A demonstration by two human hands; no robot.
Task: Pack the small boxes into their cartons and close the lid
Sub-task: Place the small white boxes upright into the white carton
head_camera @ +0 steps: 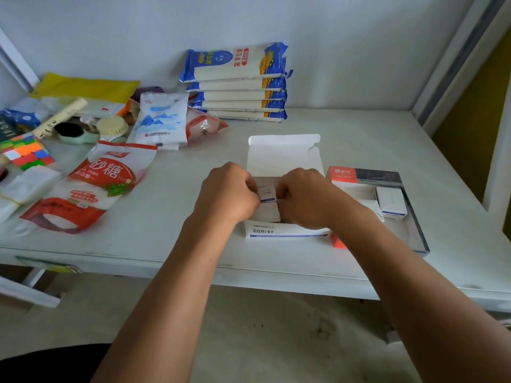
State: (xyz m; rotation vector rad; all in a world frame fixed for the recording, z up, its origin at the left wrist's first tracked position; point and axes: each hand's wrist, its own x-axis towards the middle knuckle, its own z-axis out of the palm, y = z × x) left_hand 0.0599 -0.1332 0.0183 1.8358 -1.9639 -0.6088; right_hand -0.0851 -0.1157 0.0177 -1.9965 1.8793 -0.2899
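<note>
A white carton (287, 230) with a blue stripe sits near the table's front edge, its lid (284, 156) standing open toward the back. My left hand (229, 194) and my right hand (307, 197) meet over the carton's opening, and both pinch one small white box with a blue band (267, 195) between their fingertips. Another small box (269, 212) lies inside the carton under it. To the right, a shallow orange and grey tray (414, 217) holds a further small white box (391, 201).
Food bags lie on the white table (359, 128): a red and white sugar bag (91, 189), a white salt bag (161, 120), a stack of blue noodle packs (237, 81). A puzzle cube (26, 152) and brushes (110, 128) sit at the left. Wall behind, shelf post right.
</note>
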